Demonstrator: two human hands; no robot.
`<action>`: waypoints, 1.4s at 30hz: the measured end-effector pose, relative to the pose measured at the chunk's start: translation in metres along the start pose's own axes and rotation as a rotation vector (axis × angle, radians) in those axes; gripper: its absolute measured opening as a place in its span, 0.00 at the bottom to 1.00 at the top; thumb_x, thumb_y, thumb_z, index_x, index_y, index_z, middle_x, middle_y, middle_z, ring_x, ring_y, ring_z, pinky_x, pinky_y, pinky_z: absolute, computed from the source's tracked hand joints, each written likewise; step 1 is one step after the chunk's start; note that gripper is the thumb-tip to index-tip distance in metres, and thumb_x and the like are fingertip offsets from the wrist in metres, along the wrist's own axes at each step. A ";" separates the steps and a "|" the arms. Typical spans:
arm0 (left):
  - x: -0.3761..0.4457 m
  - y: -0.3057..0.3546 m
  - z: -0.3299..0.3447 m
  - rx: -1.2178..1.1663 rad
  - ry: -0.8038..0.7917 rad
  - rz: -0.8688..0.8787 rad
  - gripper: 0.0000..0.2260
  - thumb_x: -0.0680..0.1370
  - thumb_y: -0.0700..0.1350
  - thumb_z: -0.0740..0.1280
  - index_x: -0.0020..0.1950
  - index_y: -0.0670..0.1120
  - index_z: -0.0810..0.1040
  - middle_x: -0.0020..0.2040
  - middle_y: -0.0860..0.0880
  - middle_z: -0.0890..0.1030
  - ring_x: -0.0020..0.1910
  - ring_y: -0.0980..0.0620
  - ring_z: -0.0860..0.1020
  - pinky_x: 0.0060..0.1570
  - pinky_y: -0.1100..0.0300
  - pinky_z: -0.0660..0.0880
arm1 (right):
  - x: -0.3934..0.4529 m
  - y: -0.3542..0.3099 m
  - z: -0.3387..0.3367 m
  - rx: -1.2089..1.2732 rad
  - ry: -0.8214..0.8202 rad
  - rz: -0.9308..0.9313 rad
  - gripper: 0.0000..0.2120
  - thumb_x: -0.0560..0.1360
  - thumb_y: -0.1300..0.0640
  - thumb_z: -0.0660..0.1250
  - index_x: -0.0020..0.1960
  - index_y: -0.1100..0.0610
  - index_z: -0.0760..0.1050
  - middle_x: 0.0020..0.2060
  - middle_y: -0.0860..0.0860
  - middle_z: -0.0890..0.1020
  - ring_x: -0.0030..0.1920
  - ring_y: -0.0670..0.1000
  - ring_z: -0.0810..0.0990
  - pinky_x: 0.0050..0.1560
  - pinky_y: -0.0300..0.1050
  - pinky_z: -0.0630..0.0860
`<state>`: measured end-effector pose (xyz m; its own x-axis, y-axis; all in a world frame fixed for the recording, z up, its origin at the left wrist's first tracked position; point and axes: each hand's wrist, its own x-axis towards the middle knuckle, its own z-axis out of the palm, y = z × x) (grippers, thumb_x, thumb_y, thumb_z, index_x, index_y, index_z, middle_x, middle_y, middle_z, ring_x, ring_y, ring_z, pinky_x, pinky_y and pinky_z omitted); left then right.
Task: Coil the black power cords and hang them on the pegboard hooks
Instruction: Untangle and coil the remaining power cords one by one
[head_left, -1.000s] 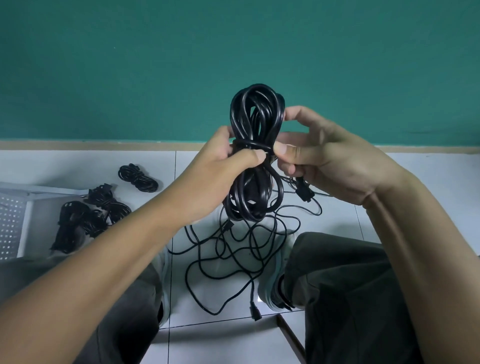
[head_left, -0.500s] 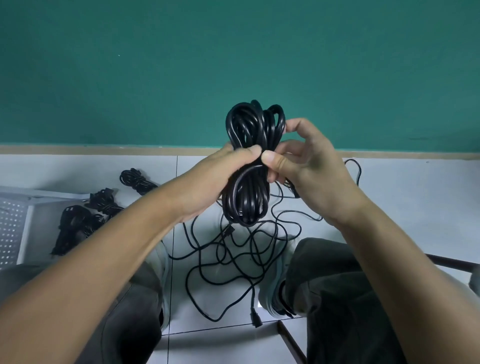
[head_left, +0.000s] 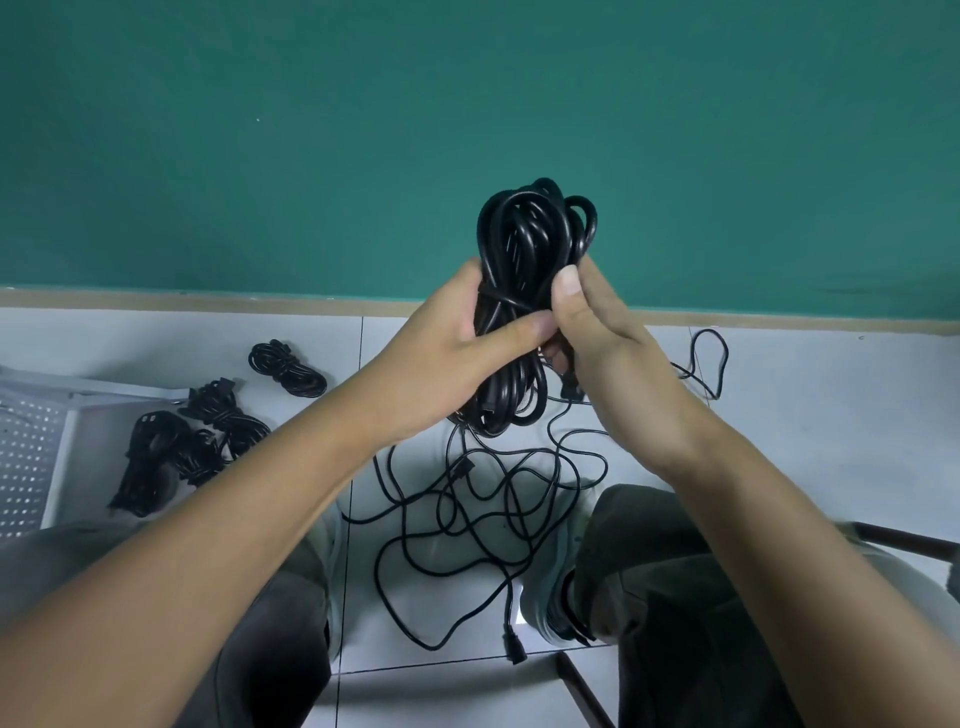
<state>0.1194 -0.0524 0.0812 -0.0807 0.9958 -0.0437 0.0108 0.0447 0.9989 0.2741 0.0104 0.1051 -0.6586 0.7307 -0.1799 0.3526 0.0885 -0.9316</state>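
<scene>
A thick coil of black power cord (head_left: 524, 244) stands upright in front of me, held at chest height before the green wall. My left hand (head_left: 441, 358) grips the coil's waist, thumb across the front over a turn of cord wound round it. My right hand (head_left: 597, 332) holds the same waist from the right, thumb up against the loops. Its fingers lie behind the coil, out of sight. Below, a loose black cord (head_left: 483, 519) lies tangled on the white floor tiles between my knees. A white pegboard (head_left: 26, 467) lies at the left edge.
Several coiled black cords (head_left: 192, 447) lie on the floor beside the pegboard, one more coil (head_left: 285, 361) a little further back. A thin cord loop (head_left: 709, 358) trails on the tiles at right. Dark chair legs (head_left: 582, 691) show at the bottom and right.
My right hand has moved in from the side and closed against the coil's waist, thumb now upright. The coil has tilted slightly, and a cord loop has swung out to the right on the floor.
</scene>
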 end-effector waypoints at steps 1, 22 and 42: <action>0.000 0.000 0.000 0.033 -0.007 0.007 0.18 0.83 0.42 0.68 0.72 0.43 0.71 0.63 0.45 0.82 0.62 0.54 0.80 0.63 0.62 0.74 | -0.002 -0.001 0.002 0.022 -0.014 0.020 0.22 0.84 0.36 0.48 0.78 0.35 0.61 0.68 0.37 0.73 0.66 0.39 0.68 0.71 0.46 0.64; 0.007 -0.005 -0.005 0.083 -0.122 -0.125 0.18 0.76 0.56 0.72 0.64 0.55 0.74 0.55 0.58 0.82 0.57 0.49 0.83 0.61 0.41 0.79 | 0.021 0.003 -0.016 0.374 0.150 0.017 0.08 0.82 0.61 0.66 0.47 0.64 0.75 0.42 0.60 0.76 0.45 0.59 0.77 0.54 0.60 0.77; 0.000 0.002 0.023 0.424 -0.005 -0.019 0.20 0.79 0.59 0.69 0.62 0.48 0.68 0.53 0.52 0.79 0.53 0.53 0.77 0.54 0.48 0.76 | 0.023 -0.010 -0.016 0.179 0.310 0.099 0.19 0.78 0.44 0.72 0.43 0.62 0.77 0.31 0.52 0.75 0.32 0.49 0.74 0.36 0.39 0.72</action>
<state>0.1419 -0.0505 0.0825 -0.0800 0.9948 -0.0627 0.4182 0.0906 0.9038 0.2658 0.0374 0.1152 -0.3848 0.9026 -0.1929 0.2645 -0.0924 -0.9600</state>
